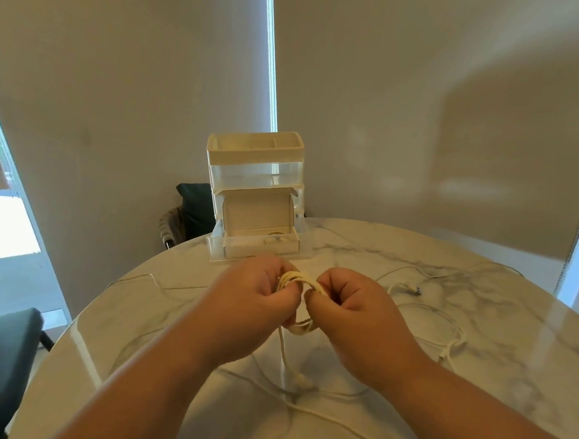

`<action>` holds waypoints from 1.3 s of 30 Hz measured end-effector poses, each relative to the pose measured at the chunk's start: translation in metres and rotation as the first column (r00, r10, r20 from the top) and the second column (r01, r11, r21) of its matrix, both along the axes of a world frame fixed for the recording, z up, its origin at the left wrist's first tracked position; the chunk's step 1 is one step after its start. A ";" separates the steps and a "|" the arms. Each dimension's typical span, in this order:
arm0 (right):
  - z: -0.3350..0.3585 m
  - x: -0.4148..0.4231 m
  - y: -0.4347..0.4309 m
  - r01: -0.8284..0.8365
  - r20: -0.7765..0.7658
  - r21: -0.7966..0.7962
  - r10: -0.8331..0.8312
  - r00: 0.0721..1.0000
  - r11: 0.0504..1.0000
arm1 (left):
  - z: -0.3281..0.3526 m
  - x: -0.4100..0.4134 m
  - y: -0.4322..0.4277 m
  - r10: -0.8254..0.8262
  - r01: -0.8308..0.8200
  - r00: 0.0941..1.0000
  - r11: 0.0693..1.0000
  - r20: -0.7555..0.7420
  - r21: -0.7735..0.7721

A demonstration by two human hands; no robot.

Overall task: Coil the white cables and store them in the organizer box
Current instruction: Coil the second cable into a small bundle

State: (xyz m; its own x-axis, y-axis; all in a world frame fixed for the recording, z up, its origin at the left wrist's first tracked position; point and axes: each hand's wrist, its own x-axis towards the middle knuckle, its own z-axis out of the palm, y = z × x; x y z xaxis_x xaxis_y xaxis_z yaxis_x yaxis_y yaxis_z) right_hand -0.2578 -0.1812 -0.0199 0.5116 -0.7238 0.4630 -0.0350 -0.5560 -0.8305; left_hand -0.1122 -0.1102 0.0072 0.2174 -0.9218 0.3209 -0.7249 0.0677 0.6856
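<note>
Hands above the marble worktop (477,330), close together: left hand (253,304) and right hand (353,316), fingers (328,285) of each curled tight, pinching a small coil of white cable (298,278) between them. Loose tail hanging from the coil down to the worktop. More white cables (443,331) lying slack at right. Organizer box (254,190) just beyond the hands, bottom drawer (260,244) pulled open.

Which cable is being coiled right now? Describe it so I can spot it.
Start at the organizer box at the far edge of the table. Just in front, the left hand and right hand hold a coiled cable between them. It alone is bundled and lifted; the loose cables lie flat.
</note>
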 end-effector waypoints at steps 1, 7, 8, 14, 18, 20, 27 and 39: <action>0.000 0.000 0.001 -0.018 -0.002 0.008 0.018 1.000 1.000 | -0.002 -0.002 -0.002 0.033 -0.033 0.999 0.999 -0.026 -0.006; 0.001 0.001 0.001 -0.067 -0.010 0.028 0.068 0.998 0.997 | -0.008 -0.003 -0.007 0.006 -0.012 0.994 0.998 -0.109 -0.055; 0.001 0.001 0.000 -0.067 -0.007 0.039 0.067 0.998 0.997 | -0.008 -0.003 -0.008 -0.014 0.008 0.989 0.999 -0.144 -0.046; -0.001 -0.001 -0.010 -0.046 0.044 0.209 0.037 0.998 0.977 | -0.007 0.009 -0.009 -0.116 0.128 0.953 0.991 -0.278 0.027; 0.000 0.000 -0.016 -0.104 0.100 0.369 0.072 0.992 0.924 | -0.007 0.009 -0.011 -0.051 0.060 0.946 0.998 -0.319 0.016; 0.000 0.000 -0.016 -0.122 0.113 0.411 0.083 0.990 0.904 | -0.008 0.005 -0.013 -0.015 0.009 0.922 1.000 -0.386 -0.018; -0.003 0.000 -0.018 -0.067 0.055 0.402 0.049 0.997 0.913 | -0.011 -0.006 -0.014 0.042 -0.092 0.898 0.991 -0.438 -0.093; -0.004 0.011 -0.002 -0.273 0.270 0.798 0.086 0.959 0.537 | -0.017 -0.021 -0.015 0.028 -0.171 0.874 0.952 -0.485 -0.253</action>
State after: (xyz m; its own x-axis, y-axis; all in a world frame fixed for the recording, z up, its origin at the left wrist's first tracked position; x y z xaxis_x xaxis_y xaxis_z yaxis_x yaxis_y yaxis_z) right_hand -0.2471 -0.1829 -0.0238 0.6531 -0.7329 -0.1907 0.1813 0.3958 -0.9003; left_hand -0.1331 -0.1253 -0.0098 0.4940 -0.7739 0.3964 -0.3333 0.2525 0.9084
